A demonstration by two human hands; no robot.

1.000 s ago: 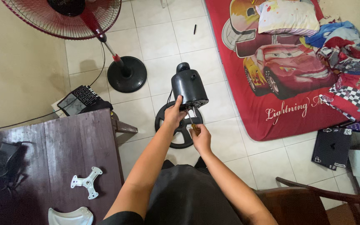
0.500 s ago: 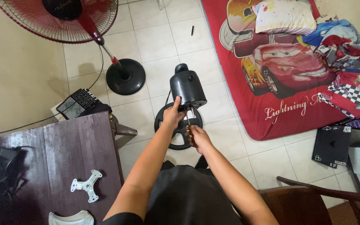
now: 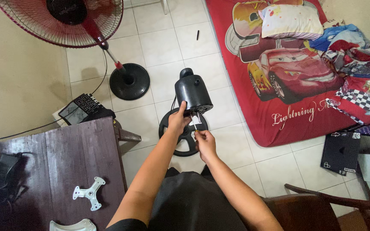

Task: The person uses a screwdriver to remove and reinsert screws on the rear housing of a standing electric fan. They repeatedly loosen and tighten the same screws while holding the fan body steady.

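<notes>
A black fan motor housing (image 3: 193,93) stands on a stand above its round black base (image 3: 184,137) on the tiled floor. My left hand (image 3: 177,121) grips the housing's lower left edge. My right hand (image 3: 205,142) is just below it, fingers pinched on a thin screwdriver (image 3: 196,124) that points up at the housing's underside.
A red standing fan (image 3: 65,19) with a black round base (image 3: 129,81) stands at the upper left. A dark wooden table (image 3: 52,171) at the left holds a white cross-shaped bracket (image 3: 89,193) and a black adapter (image 3: 3,171). A red mattress (image 3: 287,68) lies on the right, a wooden chair (image 3: 322,209) at lower right.
Both hands stay on the fan housing and the screwdriver. The view has shifted slightly; nothing else has visibly moved.
</notes>
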